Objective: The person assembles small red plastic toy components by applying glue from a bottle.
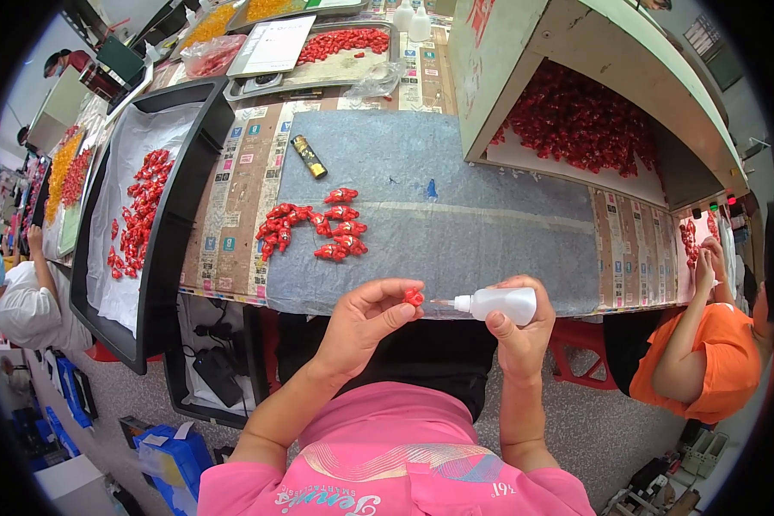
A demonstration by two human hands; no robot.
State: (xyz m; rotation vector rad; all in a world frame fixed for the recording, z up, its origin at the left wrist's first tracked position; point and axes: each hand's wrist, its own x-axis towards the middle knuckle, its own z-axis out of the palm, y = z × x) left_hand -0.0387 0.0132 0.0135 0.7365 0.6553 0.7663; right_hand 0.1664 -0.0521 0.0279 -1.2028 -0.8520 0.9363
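Observation:
Between the thumb and fingers of my left hand [371,320] is a small red figurine [414,297]. My right hand [525,327] is closed round a white squeeze bottle [500,304], which lies on its side with its thin nozzle pointing left at the figurine. Whether the nozzle tip touches the figurine, I cannot tell. Both hands are over the near edge of the grey work mat [456,232]. On the mat's left part, several more red figurines [344,228] lie in a loose group. Just beyond them rests a black and yellow lighter-like cylinder [309,156].
At left stands a black tray [205,129] lined with white sheet, holding red pieces. A box-like shelf [507,77] full of red pieces stands at the far right. Behind is a metal tray [394,52]. Co-workers sit at both sides; one wears an orange shirt [705,370].

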